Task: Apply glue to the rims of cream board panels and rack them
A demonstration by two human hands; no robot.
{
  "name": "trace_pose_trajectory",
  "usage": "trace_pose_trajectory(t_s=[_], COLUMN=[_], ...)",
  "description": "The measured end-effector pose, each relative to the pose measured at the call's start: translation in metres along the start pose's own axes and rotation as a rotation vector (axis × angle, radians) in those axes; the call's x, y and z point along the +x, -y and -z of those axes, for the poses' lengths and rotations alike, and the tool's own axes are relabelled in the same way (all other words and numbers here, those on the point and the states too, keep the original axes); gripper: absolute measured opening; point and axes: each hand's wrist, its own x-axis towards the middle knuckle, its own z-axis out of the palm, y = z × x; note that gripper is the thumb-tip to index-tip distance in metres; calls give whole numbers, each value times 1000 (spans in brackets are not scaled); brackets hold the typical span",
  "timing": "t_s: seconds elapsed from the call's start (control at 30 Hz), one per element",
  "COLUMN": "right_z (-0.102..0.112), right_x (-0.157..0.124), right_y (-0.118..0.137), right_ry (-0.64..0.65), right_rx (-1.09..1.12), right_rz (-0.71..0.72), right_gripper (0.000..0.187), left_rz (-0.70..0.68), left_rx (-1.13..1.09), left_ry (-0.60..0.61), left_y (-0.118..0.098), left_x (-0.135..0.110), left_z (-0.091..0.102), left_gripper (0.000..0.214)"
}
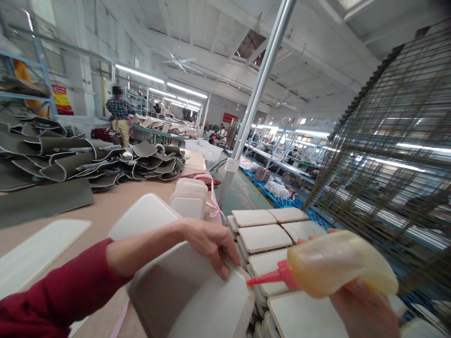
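Note:
My left hand [211, 241] pinches the far edge of a pale panel with rounded corners [211, 305], tilted up in front of me. In my right hand [366, 305] is a yellowish squeeze bottle [341, 263] lying on its side. Its red nozzle [266, 278] points left, and the tip is at the panel's right edge; whether it touches I cannot tell. Beneath and beyond the bottle stand stacks of similar pale panels [266, 237]. Another pale panel [144, 216] lies behind my left forearm.
A brown-topped table [158, 185] carries dark grey pieces with light edging [84, 157] and a small stack of pale panels [190, 192]. A metal post [246, 122] rises ahead. Wire racks [394, 126] stand at right. A person [120, 115] stands at the far left.

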Motion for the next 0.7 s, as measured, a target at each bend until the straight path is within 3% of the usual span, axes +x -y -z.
trace_pose_trajectory(t_s=[0.1, 0.27, 0.37, 0.5, 0.7], right_z=[0, -2, 1, -3, -23], right_x=[-5, -11, -13, -18, -22], right_y=[-11, -36, -49, -52, -34], right_ry=[-41, -245, -291, -297, -204], right_rx=[32, 237, 258, 272, 273], right_rz=[-104, -36, -18, -27, -66], right_gripper=[43, 56, 61, 58, 57], left_rz=[-30, -40, -12, -3, 16], left_rx=[24, 4, -23, -15, -44], left_ry=[23, -5, -41, -81, -115], left_y=[7, 22, 24, 20, 20], left_x=[-1, -3, -5, -9, -13], left_z=[4, 11, 12, 15, 19], left_gripper=[21, 36, 31, 27, 30])
